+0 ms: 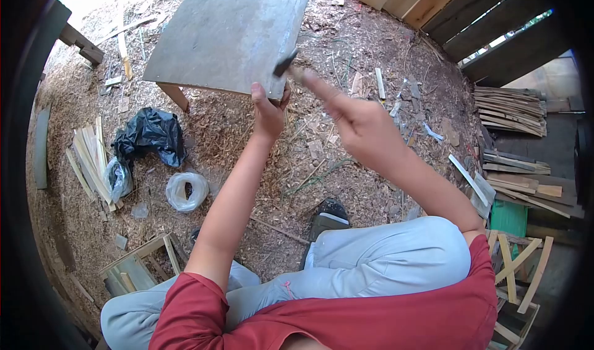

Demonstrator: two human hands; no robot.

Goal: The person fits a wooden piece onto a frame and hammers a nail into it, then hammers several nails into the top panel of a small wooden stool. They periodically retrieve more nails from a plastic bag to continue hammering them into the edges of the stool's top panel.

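A grey-topped wooden table (229,34) stands ahead of me, its near edge facing me. My left hand (271,112) is closed around its near right corner, thumb on the edge and fingers at the far side. Whether a small piece or nail sits between those fingers is hidden. Wrapped around the handle of a hammer is my right hand (359,121), with the index finger stretched along the handle. The dark head of the hammer (285,63) is over the tabletop near that corner, just above my left hand, and slightly blurred.
Wood shavings cover the ground. At left lie a black plastic bag (148,136), a clear plastic roll (187,191), wood strips (91,158) and a small wooden frame (139,266). Stacked slats (510,110) are at right, with crossed wood pieces (520,266) below. Boards (427,0) stand at back right.
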